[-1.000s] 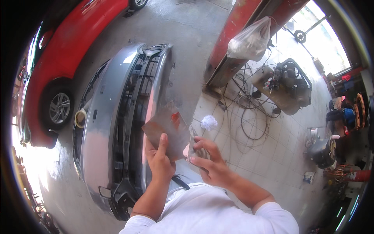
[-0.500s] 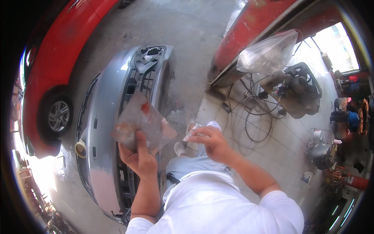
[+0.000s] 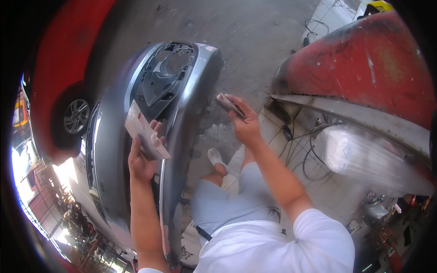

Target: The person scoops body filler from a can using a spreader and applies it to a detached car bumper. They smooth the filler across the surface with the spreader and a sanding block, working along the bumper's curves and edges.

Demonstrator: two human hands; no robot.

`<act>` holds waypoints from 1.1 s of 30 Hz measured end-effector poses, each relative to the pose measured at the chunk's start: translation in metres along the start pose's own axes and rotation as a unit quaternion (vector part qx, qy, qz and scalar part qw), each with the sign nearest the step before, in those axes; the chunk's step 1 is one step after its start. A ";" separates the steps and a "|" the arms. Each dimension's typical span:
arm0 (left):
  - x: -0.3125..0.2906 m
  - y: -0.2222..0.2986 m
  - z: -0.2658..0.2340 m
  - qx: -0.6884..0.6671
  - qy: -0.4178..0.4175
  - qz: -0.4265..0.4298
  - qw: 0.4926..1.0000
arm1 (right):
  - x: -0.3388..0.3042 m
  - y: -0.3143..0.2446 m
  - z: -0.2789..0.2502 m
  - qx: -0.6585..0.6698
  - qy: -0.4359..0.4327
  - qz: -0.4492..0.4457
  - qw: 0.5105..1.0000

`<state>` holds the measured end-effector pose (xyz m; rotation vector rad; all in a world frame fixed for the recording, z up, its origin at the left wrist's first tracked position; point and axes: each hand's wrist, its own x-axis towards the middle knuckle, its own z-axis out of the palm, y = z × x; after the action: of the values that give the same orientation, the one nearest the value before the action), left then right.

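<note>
My left hand grips a thin, pale, flat plate with pinkish smears, like a filler mixing board, held tilted over the bumper. In my right hand is a small flat piece, shaped like a spreader, pinched between thumb and fingers; its exact kind is unclear. A grey car bumper with dark grille openings stretches lengthwise to my left. Its outer skin is apart from my right hand.
A red car stands beyond the bumper on the left. At right a red post-like structure rises, with a clear plastic bag hanging near it. Hoses lie coiled on the tiles.
My view has swung, and the hands have come nearer the bumper's far end. The right hand has moved up and away from me; the plate has turned more edge-on.
</note>
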<state>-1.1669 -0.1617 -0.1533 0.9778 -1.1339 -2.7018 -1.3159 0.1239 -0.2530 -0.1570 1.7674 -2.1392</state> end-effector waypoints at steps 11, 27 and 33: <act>0.009 -0.018 -0.002 0.156 0.022 0.004 0.988 | 0.051 0.068 0.036 -0.293 -0.042 -0.399 0.868; -0.005 -0.028 -0.015 0.111 0.132 0.011 0.985 | 0.033 0.090 0.031 -0.223 0.004 -0.355 0.908; 0.000 -0.027 -0.016 0.091 0.138 0.014 0.986 | 0.052 0.092 0.051 -0.228 0.001 -0.386 0.894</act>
<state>-1.1526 -0.1516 -0.1794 1.3011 -1.3375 -2.3749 -1.3293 0.0447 -0.3380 -1.1492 2.4644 -2.0946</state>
